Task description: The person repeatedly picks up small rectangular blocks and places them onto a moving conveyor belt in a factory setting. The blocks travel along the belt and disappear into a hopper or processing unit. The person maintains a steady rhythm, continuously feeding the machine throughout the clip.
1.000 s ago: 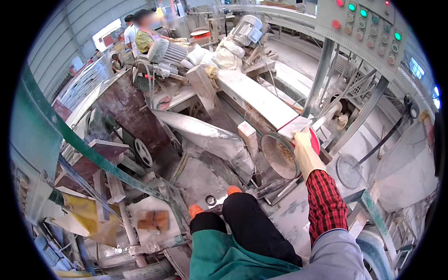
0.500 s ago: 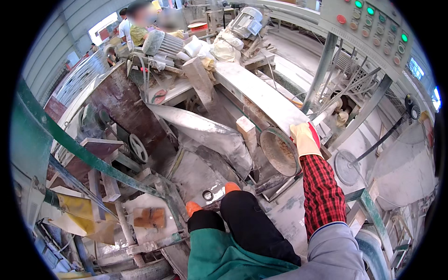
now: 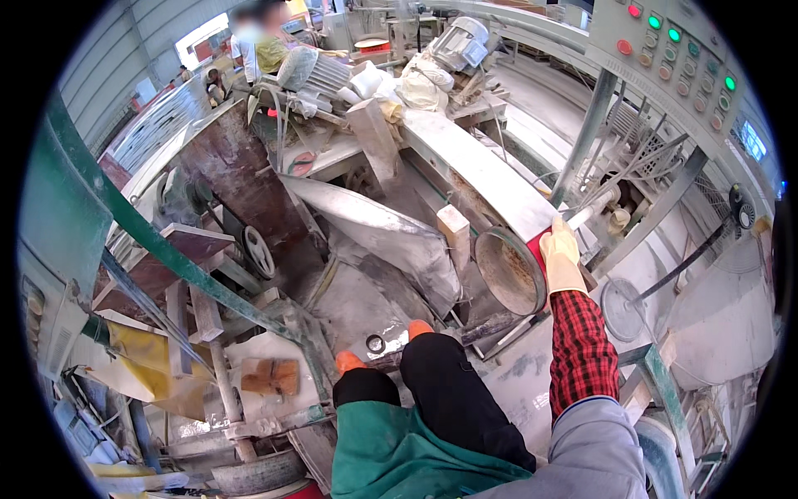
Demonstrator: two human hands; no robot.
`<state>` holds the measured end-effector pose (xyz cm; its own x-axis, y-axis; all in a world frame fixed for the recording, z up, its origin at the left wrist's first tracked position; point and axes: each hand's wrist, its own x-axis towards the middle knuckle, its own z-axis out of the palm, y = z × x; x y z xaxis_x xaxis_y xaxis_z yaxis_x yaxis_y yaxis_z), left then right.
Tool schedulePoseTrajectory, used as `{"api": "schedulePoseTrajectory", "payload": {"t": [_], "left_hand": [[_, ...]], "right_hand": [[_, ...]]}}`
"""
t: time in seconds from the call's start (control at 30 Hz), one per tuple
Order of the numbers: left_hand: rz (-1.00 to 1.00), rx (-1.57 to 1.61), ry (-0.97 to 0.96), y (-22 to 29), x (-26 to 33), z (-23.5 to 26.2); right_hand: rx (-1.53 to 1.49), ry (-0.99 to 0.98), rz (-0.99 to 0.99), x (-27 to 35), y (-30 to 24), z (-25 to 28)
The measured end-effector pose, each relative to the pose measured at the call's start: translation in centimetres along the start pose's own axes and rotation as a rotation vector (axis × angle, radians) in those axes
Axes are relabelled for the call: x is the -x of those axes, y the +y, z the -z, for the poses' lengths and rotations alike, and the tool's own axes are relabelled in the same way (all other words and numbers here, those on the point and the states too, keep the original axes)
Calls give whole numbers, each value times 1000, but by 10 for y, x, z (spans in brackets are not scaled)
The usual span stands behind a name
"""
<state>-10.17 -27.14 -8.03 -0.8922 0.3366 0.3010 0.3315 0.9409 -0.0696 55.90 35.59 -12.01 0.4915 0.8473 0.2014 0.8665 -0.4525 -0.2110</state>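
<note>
My right hand (image 3: 562, 252), in a cream rubber glove below a red-and-black checked sleeve, reaches to the near end of a long white-topped beam (image 3: 490, 170). Its fingers are closed around a flat red piece (image 3: 538, 251), mostly covered by the glove; I cannot tell whether it is cloth or a pad. Just left of that hand is a round, dusty metal pan (image 3: 509, 270) with brownish residue inside. A square wooden post (image 3: 454, 233) stands beside the pan. My left hand is outside the view.
A control panel (image 3: 673, 62) with lit green buttons stands at upper right. Dusty motors (image 3: 314, 73) sit at the far end. A curved green bar (image 3: 166, 279) crosses the left side. A round-based stand (image 3: 622, 308) is to my right. People (image 3: 270, 50) are at the back.
The whole view has shifted, moving the scene slightly right and down. My right hand has turned at the beam's end, and the red piece now shows on the glove's left side.
</note>
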Motion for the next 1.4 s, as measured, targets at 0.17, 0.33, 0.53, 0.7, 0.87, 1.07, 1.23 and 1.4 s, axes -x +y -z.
{"api": "schedulePoseTrajectory", "payload": {"t": [0.17, 0.33, 0.53, 0.7, 0.87, 1.07, 1.23, 1.4], "left_hand": [[27, -35, -50, 19, -1, 16], [37, -78, -23, -9, 7, 7], [-33, -49, 22, -8, 3, -16], [-47, -76, 28, -1, 6, -8], [-162, -137, 124, -16, 8, -25], [-183, -161, 130, -8, 14, -18], [-122, -51, 61, 4, 22, -3], [-96, 17, 13, 14, 27, 6]], "right_hand": [[38, -29, 25, -1, -4, -19], [-77, 2, 155, 29, -29, -4], [-83, 229, 253, 56, -22, -12], [-125, 179, 309, 80, -39, 11], [-163, 236, 400, 95, -40, 23], [-265, 86, 446, 101, -40, 27], [-364, 245, 543, 105, -30, 27], [-448, 255, 567, 99, -29, 27]]}}
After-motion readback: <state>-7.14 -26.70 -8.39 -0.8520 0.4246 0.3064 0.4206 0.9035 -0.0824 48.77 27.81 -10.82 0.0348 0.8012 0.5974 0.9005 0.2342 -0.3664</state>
